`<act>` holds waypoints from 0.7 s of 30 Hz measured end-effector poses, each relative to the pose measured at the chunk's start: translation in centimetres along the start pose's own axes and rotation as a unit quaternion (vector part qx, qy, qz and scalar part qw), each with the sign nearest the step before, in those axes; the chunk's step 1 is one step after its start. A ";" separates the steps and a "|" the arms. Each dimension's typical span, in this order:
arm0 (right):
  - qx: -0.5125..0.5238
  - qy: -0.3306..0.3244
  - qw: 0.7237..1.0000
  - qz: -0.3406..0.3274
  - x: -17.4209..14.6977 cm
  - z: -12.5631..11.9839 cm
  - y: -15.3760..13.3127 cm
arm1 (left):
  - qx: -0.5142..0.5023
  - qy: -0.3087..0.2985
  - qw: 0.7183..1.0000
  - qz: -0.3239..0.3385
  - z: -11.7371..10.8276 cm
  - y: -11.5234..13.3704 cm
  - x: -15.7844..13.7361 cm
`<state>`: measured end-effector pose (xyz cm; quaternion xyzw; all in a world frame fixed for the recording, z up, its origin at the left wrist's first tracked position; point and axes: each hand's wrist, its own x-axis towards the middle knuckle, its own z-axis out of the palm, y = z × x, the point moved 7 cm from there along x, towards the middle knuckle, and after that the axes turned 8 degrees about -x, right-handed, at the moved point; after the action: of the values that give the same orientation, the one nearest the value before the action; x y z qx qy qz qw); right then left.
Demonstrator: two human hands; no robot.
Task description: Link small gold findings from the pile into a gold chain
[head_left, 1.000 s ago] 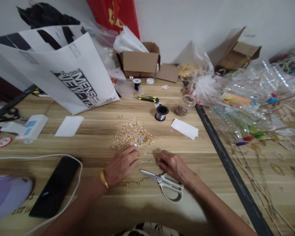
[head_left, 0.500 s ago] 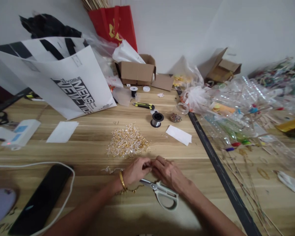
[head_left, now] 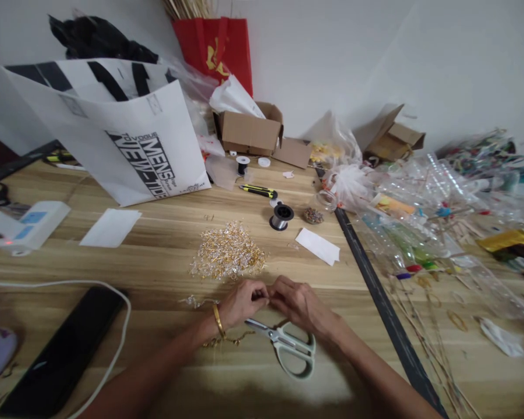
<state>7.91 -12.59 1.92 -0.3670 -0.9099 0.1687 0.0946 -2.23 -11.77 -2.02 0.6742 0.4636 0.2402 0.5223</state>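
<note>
My left hand, with a gold bangle at its wrist, is closed with thumb and fingertips pinched together. My right hand meets it fingertip to fingertip, also pinched. Whatever lies between the fingers is too small to make out. Just beyond them is a heap of gold and clear beads. Pale-handled scissors lie below my hands, blades pointing left. A gold chain rests by the left wrist, and a thin clear beaded strand lies to its left.
A spool of silver wire, a small pile of brown beads, white paper and a yellow-black cutter lie farther back. A phone and white cable are at left. Plastic bottles and sticks crowd the right.
The camera view has shifted slightly, so the background sits a little differently. Both hands stay together in nearly the same pinch, the right hand's fingers moved only slightly.
</note>
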 end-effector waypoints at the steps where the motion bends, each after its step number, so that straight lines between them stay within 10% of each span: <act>1: 0.022 0.005 1.000 0.015 0.4 -0.1 0.7 | -0.005 0.001 1.000 -0.002 0.0 -0.1 0.0; 8: -0.044 0.066 0.992 0.102 4.0 -0.8 6.1 | -0.012 0.015 1.000 -0.025 -0.5 -0.1 0.1; 21: -0.196 -0.015 0.967 0.162 7.2 0.5 6.4 | -0.026 0.017 1.000 -0.004 -0.4 -0.5 0.5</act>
<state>6.70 -3.36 -0.62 -0.5186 -0.8548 0.0058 -0.0210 -2.53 -11.17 -2.46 0.6544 0.4685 0.2613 0.5330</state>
